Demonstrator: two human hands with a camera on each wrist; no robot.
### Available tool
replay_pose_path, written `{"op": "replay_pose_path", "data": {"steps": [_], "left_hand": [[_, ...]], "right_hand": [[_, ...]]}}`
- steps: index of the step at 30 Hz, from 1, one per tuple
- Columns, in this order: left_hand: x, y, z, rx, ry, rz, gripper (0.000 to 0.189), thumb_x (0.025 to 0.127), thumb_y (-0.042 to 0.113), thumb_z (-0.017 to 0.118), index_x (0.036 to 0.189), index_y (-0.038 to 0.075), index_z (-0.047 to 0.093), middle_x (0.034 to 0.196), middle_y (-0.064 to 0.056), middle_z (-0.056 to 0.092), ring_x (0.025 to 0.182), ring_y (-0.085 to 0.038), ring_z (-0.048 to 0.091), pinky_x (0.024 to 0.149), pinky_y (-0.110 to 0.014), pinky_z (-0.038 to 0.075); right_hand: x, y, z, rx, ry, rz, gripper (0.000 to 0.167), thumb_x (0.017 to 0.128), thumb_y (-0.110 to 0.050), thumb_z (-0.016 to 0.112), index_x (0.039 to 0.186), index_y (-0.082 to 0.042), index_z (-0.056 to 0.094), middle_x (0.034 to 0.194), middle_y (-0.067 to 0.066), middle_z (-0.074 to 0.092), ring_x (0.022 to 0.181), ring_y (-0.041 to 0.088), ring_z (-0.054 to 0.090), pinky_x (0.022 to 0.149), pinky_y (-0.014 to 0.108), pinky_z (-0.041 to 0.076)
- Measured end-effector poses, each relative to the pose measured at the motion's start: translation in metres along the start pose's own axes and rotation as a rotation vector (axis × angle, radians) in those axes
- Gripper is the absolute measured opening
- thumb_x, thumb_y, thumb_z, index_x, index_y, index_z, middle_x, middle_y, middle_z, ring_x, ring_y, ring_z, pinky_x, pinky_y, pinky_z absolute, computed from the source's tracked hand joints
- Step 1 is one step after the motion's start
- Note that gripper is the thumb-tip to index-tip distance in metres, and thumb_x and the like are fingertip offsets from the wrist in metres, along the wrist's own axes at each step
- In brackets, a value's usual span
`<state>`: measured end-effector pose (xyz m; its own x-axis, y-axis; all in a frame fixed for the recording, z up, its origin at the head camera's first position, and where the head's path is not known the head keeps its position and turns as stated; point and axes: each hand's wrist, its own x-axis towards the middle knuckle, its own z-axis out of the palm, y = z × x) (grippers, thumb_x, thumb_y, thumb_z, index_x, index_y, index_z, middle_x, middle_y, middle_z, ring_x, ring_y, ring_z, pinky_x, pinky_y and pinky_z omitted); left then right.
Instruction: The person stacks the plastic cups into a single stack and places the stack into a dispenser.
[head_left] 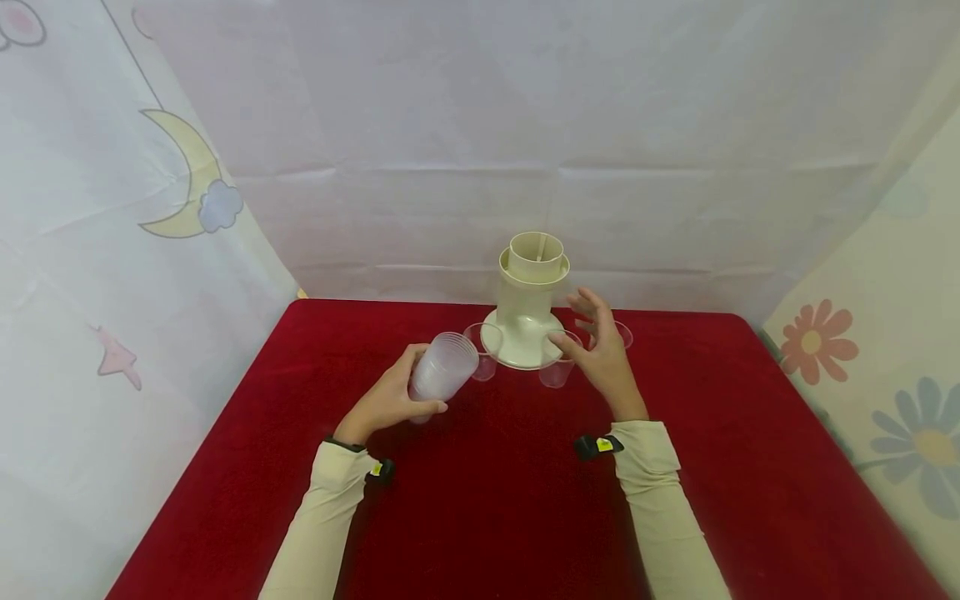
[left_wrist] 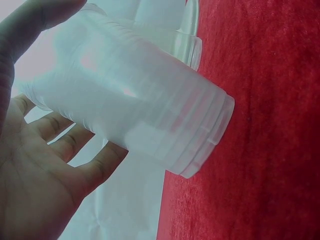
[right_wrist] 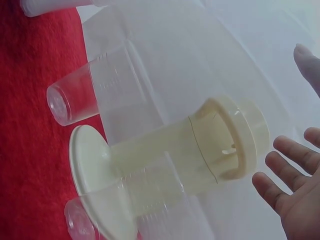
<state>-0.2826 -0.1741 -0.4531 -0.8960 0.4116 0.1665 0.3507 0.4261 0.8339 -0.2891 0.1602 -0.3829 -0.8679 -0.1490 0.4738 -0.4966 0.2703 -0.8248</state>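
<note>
My left hand (head_left: 386, 402) grips a tilted stack of clear plastic cups (left_wrist: 135, 90), thumb on one side and fingers on the other. The nested rims show in the head view. My right hand (head_left: 603, 358) has its fingers spread, holding nothing; in the right wrist view its fingertips (right_wrist: 265, 185) are apart from the cups. Just left of it, a single clear cup (head_left: 555, 375) stands upright on the table. Another upright cup (right_wrist: 75, 97) is further left. Behind my right hand, a third cup (head_left: 624, 335) is mostly hidden.
A cream cup dispenser (head_left: 525, 296), with a round base and an open tube on top, stands behind the cups near the back edge. Red cloth covers the table (head_left: 480, 500). Pale printed fabric (head_left: 450, 125) hangs behind and at both sides.
</note>
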Motion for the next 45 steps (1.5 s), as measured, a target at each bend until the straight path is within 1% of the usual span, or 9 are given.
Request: {"op": "replay_pose_path", "data": {"steps": [3, 7, 11, 14, 15, 22, 29, 37, 45], "left_hand": [[0.002, -0.012, 0.002, 0.005, 0.006, 0.003, 0.09, 0.074, 0.017, 0.085, 0.147, 0.013, 0.032, 0.138, -0.013, 0.048, 0.115, -0.034, 0.054, 0.093, -0.055, 0.05], [0.002, -0.015, 0.001, 0.003, 0.006, 0.015, 0.088, 0.074, 0.024, 0.086, 0.145, 0.017, 0.034, 0.136, -0.008, 0.049, 0.113, -0.029, 0.055, 0.092, -0.051, 0.052], [-0.003, 0.011, -0.003, -0.004, -0.002, 0.014, 0.085, 0.075, 0.017, 0.084, 0.144, 0.01, 0.035, 0.134, -0.014, 0.05, 0.112, -0.033, 0.055, 0.092, -0.053, 0.052], [-0.008, 0.031, -0.006, -0.007, -0.013, 0.001, 0.083, 0.076, 0.009, 0.082, 0.143, 0.003, 0.035, 0.134, -0.018, 0.05, 0.113, -0.036, 0.055, 0.093, -0.054, 0.051], [-0.008, 0.031, -0.007, -0.006, -0.015, 0.001, 0.083, 0.076, 0.009, 0.082, 0.143, 0.003, 0.034, 0.134, -0.018, 0.05, 0.113, -0.036, 0.055, 0.093, -0.053, 0.051], [-0.008, 0.032, -0.007, -0.011, -0.016, -0.004, 0.083, 0.076, 0.009, 0.083, 0.143, 0.003, 0.035, 0.134, -0.018, 0.05, 0.113, -0.036, 0.054, 0.093, -0.054, 0.051], [-0.006, 0.029, -0.006, -0.024, -0.019, 0.005, 0.082, 0.076, 0.008, 0.083, 0.142, 0.004, 0.035, 0.134, -0.017, 0.05, 0.114, -0.035, 0.054, 0.093, -0.054, 0.05], [-0.006, 0.028, -0.006, -0.015, -0.016, 0.006, 0.082, 0.076, 0.008, 0.083, 0.142, 0.003, 0.035, 0.134, -0.018, 0.05, 0.113, -0.035, 0.055, 0.092, -0.054, 0.051], [-0.005, 0.028, -0.007, -0.018, -0.018, -0.003, 0.081, 0.077, 0.009, 0.083, 0.142, 0.003, 0.035, 0.133, -0.017, 0.05, 0.113, -0.035, 0.055, 0.092, -0.053, 0.051]], "right_hand": [[0.0, 0.001, -0.001, -0.007, 0.003, 0.008, 0.077, 0.087, 0.007, 0.07, 0.15, 0.008, 0.027, 0.146, 0.033, 0.04, 0.132, 0.042, 0.041, 0.109, 0.061, 0.032], [-0.001, 0.004, -0.003, -0.028, 0.014, 0.029, 0.077, 0.087, 0.004, 0.071, 0.151, 0.005, 0.027, 0.147, 0.031, 0.041, 0.13, 0.04, 0.043, 0.108, 0.06, 0.034], [-0.001, 0.014, -0.006, -0.044, 0.026, 0.064, 0.078, 0.089, -0.003, 0.073, 0.153, -0.004, 0.028, 0.149, 0.023, 0.043, 0.129, 0.04, 0.045, 0.105, 0.061, 0.035], [-0.001, 0.016, -0.008, -0.054, 0.032, 0.07, 0.079, 0.089, -0.005, 0.073, 0.153, -0.005, 0.028, 0.149, 0.022, 0.043, 0.127, 0.042, 0.046, 0.104, 0.063, 0.035], [-0.001, 0.016, -0.009, -0.057, 0.034, 0.072, 0.079, 0.089, -0.006, 0.073, 0.153, -0.005, 0.028, 0.149, 0.022, 0.043, 0.127, 0.043, 0.046, 0.104, 0.064, 0.036], [-0.003, 0.006, -0.016, -0.083, 0.046, 0.071, 0.078, 0.089, -0.005, 0.073, 0.153, -0.001, 0.029, 0.149, 0.024, 0.042, 0.13, 0.04, 0.044, 0.104, 0.06, 0.04], [-0.002, 0.01, -0.022, -0.068, 0.076, 0.014, 0.077, 0.086, 0.001, 0.073, 0.15, 0.006, 0.029, 0.145, 0.03, 0.043, 0.133, 0.043, 0.041, 0.107, 0.063, 0.033], [-0.002, 0.014, -0.028, -0.068, 0.084, 0.036, 0.078, 0.087, 0.001, 0.073, 0.151, 0.003, 0.029, 0.146, 0.027, 0.044, 0.135, 0.039, 0.041, 0.108, 0.06, 0.034], [0.0, 0.015, -0.034, -0.086, 0.101, 0.046, 0.077, 0.087, -0.001, 0.073, 0.15, 0.004, 0.03, 0.145, 0.027, 0.045, 0.135, 0.041, 0.041, 0.108, 0.06, 0.033]]}}
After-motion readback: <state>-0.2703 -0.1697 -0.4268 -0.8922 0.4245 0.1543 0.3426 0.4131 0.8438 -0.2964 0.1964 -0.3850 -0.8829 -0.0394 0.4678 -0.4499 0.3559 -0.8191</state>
